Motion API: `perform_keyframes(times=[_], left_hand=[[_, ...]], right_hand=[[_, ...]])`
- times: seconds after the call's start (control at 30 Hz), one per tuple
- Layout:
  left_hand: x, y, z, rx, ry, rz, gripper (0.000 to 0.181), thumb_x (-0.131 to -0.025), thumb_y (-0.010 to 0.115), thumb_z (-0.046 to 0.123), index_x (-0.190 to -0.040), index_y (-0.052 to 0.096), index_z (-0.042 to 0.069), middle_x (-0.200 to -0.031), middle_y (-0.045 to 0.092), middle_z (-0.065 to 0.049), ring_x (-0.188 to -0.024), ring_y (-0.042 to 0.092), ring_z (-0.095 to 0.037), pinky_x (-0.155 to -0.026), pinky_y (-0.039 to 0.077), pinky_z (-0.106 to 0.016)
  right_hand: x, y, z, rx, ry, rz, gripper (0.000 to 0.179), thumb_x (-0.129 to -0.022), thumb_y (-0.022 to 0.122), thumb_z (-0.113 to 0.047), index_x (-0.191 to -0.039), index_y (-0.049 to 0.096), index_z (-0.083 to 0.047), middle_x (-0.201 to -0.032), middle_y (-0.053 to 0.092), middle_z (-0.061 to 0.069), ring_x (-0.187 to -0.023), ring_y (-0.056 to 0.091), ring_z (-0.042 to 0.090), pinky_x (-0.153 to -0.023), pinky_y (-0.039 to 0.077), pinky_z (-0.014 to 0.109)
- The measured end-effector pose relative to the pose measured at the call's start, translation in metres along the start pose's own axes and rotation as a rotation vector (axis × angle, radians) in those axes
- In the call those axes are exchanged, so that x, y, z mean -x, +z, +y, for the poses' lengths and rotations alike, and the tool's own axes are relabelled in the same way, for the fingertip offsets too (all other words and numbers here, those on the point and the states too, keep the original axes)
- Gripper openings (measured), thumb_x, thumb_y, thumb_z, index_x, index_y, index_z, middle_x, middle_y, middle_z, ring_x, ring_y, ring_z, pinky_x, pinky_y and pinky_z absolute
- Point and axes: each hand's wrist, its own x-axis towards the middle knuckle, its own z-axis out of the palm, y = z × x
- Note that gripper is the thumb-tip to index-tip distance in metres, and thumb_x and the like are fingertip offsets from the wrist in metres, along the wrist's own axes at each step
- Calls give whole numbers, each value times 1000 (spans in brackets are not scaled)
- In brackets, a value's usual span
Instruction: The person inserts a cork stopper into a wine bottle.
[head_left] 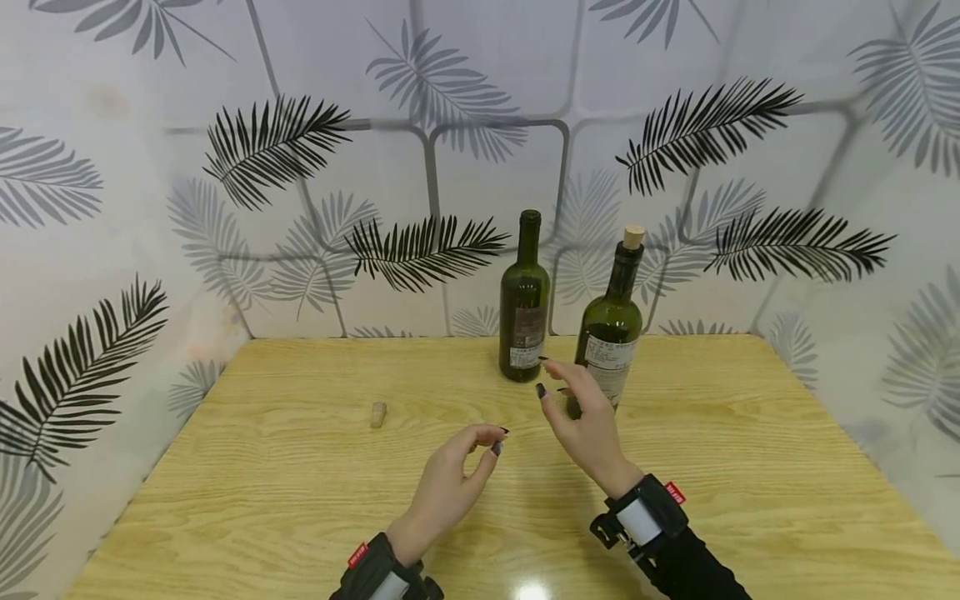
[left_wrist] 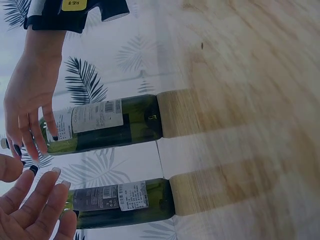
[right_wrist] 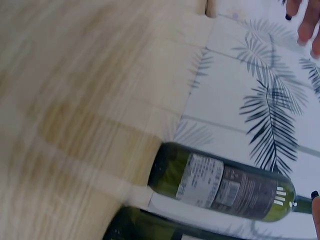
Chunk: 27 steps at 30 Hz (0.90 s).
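Two green glass wine bottles stand upright toward the back of the table. The right-hand wine bottle [head_left: 611, 333] has a pale cork [head_left: 633, 237] in its mouth; the other wine bottle [head_left: 524, 308] has no stopper showing. My right hand [head_left: 585, 421] hovers in front of the corked bottle, fingers loosely bent with a gap between thumb and fingertips. Lower and to the left, my left hand [head_left: 452, 475] hangs over the table, relaxed and holding nothing. A loose cork [head_left: 378, 414] lies on the table farther left. In the left wrist view both bottles show their paper labels.
The light wood-grain table [head_left: 285, 500] meets a wall covering [head_left: 480, 167] with a leaf pattern right behind the bottles. A black wrist device [head_left: 647, 517] is strapped to the right wrist, and another wrist device [head_left: 382, 571] to the left.
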Motion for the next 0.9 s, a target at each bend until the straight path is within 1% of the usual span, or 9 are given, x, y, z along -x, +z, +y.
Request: perform_keyframes(times=[0.07,0.17,0.3,0.4,0.47,0.67,0.9], left_hand=[[0,1,0,-4,-1,-7,24,-94,56,8,-117,60,8,-114,63,-4,-104,59,-17,-89,48,-38],[0,1,1,-6,3,-12,23,-94,56,8,-117,60,8,-115,63,-5,-105,59,-18,-90,48,-38],[0,1,2,-8,7,-6,23,-93,56,7,-116,60,7,-115,63,-5,-105,59,-18,-90,48,-39],[0,1,2,-9,12,-3,23,-93,57,7,-115,60,8,-114,63,-5,-105,59,-18,-90,48,-39],[0,2,2,-2,12,-4,22,-93,57,7,-115,61,8,-114,63,-5,-104,59,-18,-90,48,-40],[2,3,1,-1,15,-18,22,-94,56,8,-115,61,8,-113,64,-4,-104,60,-18,-90,48,-40],[1,5,0,-21,12,-17,22,-94,56,8,-115,61,8,-113,64,-3,-104,60,-16,-91,48,-39]], right_hand=[[2,3,-4,-5,16,-27,41,-80,67,6,-120,59,1,-108,61,16,-99,57,27,-71,49,44],[6,8,-8,-11,30,-61,39,-81,67,6,-119,59,1,-105,62,15,-97,58,26,-70,51,42],[12,12,-10,-11,24,-93,36,-81,67,6,-116,61,0,-101,64,13,-91,60,25,-67,53,38],[14,15,-12,-13,27,-112,34,-81,67,6,-114,62,0,-101,65,12,-89,61,25,-66,53,36],[15,16,-14,-11,42,-124,34,-81,66,5,-115,62,0,-101,65,11,-88,61,24,-65,53,35],[9,18,-18,0,101,-152,37,-84,64,3,-121,59,-3,-101,64,11,-89,61,24,-66,52,38],[-5,19,-16,18,130,-160,39,-84,64,3,-122,57,0,-106,62,15,-91,60,28,-66,52,42]])
